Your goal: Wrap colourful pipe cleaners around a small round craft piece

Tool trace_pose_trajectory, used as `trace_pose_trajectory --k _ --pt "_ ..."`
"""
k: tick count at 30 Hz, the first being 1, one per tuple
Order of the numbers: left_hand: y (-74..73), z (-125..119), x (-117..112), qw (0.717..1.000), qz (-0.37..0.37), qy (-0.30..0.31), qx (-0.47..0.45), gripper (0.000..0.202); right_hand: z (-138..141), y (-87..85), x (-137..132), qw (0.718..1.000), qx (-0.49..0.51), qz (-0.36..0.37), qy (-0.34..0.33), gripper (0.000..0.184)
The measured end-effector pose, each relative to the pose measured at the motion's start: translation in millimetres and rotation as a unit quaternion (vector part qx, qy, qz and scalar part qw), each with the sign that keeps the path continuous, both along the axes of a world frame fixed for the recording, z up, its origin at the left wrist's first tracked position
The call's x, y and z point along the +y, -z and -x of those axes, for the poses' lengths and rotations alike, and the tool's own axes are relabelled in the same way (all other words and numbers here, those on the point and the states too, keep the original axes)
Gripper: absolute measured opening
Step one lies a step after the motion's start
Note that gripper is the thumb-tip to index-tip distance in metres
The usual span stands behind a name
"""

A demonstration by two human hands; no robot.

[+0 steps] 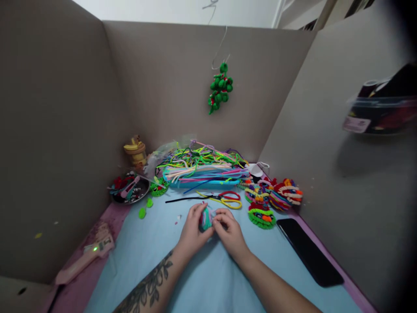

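My left hand [192,232] and my right hand [230,230] meet over the light blue mat [208,278]. Both pinch a small teal and pink pipe-cleaner piece [206,218] between their fingertips. The piece is partly hidden by my fingers. Just beyond my hands lie red and yellow handled scissors [226,199] and a black pipe cleaner [185,200].
A heap of coloured pipe cleaners [202,167] on a blue tray sits at the back. Finished fuzzy figures [273,200] lie at the right, a black phone [309,252] nearer me. A dark dish [130,191], a pink glue gun [84,258] and a yellow spool [136,152] stand left. A green figure [220,89] hangs on the wall.
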State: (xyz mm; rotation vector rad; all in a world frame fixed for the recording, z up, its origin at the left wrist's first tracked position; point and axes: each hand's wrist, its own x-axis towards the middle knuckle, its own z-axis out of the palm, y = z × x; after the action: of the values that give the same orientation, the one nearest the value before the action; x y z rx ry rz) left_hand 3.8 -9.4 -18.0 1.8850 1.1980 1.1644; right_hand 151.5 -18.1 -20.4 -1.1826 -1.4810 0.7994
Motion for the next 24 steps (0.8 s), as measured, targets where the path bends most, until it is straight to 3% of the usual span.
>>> trace_pose_trajectory --k 4,8,11,15,19,22,24 --pt "-0.9 4 5 0.998 0.021 -0.024 -0.050 0.055 0 -4.1 5 0.999 0.020 -0.028 0.036 0.014" --pt "0.5 5 12 0.981 0.096 -0.003 -0.171 0.059 2 -35.0 23 0.997 -0.014 -0.077 0.015 0.012" --pt "-1.8 3 12 0.930 0.204 0.058 -0.299 0.059 11 -73.3 46 0.989 -0.070 -0.129 -0.017 0.008" --pt "-10.0 2 6 0.856 0.320 0.088 -0.396 0.055 40 -114.1 91 0.960 -0.175 -0.201 -0.082 0.012" --pt "-15.9 6 5 0.782 0.358 0.108 -0.498 0.052 80 -123.7 144 0.929 -0.287 -0.200 -0.124 0.016" --pt "-15.6 10 10 0.753 0.369 0.088 -0.537 0.052 106 -120.3 178 0.879 -0.428 -0.165 -0.132 0.019" --pt "-14.4 11 13 0.739 0.383 0.070 -0.550 0.053 118 -117.8 193 0.861 -0.464 -0.154 -0.141 0.021"
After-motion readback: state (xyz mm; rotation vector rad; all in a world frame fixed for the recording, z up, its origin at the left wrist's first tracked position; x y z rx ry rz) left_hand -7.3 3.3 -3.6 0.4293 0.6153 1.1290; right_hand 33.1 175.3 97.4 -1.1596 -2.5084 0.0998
